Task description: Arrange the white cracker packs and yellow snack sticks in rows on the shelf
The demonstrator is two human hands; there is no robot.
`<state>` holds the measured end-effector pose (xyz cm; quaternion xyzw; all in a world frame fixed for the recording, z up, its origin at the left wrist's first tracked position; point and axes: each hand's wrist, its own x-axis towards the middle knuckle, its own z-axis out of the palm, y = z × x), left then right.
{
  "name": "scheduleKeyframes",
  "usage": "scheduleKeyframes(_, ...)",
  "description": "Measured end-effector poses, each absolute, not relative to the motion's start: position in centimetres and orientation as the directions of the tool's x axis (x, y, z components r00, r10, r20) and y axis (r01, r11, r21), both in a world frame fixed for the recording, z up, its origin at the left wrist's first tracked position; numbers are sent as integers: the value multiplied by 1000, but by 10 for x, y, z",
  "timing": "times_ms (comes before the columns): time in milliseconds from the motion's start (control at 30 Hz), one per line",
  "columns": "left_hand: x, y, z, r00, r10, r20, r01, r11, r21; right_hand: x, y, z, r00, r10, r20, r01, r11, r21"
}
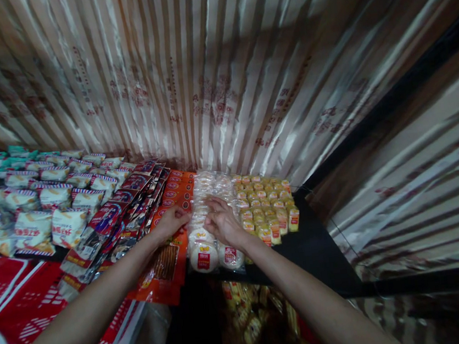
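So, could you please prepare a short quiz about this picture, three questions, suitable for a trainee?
1. True or false: the right hand is at the round white packs.

2. Which goods stand directly to the right of the round white packs?
A) green bags
B) small yellow packs
C) red-and-white bags

3. Fill in the missing word: in the picture, the left hand is over a flat bag whose main colour is ____.

Key: 1. True. 2. B. 3. Orange.
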<state>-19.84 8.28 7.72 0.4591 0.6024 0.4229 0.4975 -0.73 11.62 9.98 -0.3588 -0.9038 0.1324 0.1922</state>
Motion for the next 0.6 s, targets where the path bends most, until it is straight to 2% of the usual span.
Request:
scheduleKeyframes(200,-201,73,78,132,945,-299,208,268,941,-8,118,100,-675,692,256,586,713,-384)
scheduleKeyframes(433,-189,73,72,91,952,-293,149,278,949,6,101,107,-739,597,311,512,799,-317)
scheduleKeyframes(600,-188,69,69,62,962,-267,103,260,960,13,93,109,-759,601,251,538,796,-278)
